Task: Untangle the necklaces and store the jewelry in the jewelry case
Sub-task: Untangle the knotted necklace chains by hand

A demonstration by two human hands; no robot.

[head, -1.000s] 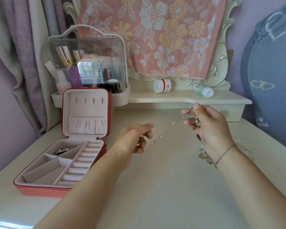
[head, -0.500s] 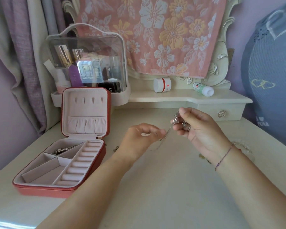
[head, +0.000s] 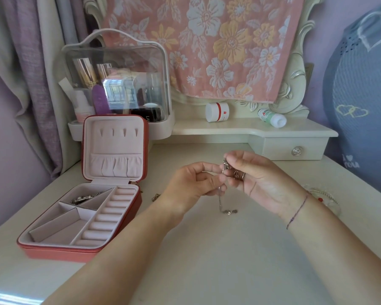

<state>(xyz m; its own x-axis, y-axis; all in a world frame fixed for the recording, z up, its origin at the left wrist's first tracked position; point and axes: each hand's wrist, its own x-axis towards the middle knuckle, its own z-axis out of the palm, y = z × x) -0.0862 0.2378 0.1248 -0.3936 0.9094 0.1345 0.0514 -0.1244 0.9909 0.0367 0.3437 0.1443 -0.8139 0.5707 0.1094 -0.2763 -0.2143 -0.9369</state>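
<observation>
Head view: both hands pinch necklace; jewelry case open.

The case is coral-red outside with a pale pink lining. The chain is silver, as is the jewelry in the case. The towel is salmon pink, patterned with white and yellow flowers. The curtain is mauve beside a cream band. The table is cream. The jar is white with 1 red band. The bottle is white and green. The cushion is grey-blue with 2 pale yellow heart outlines. The wrist string is purple. The wall is lilac.
</observation>
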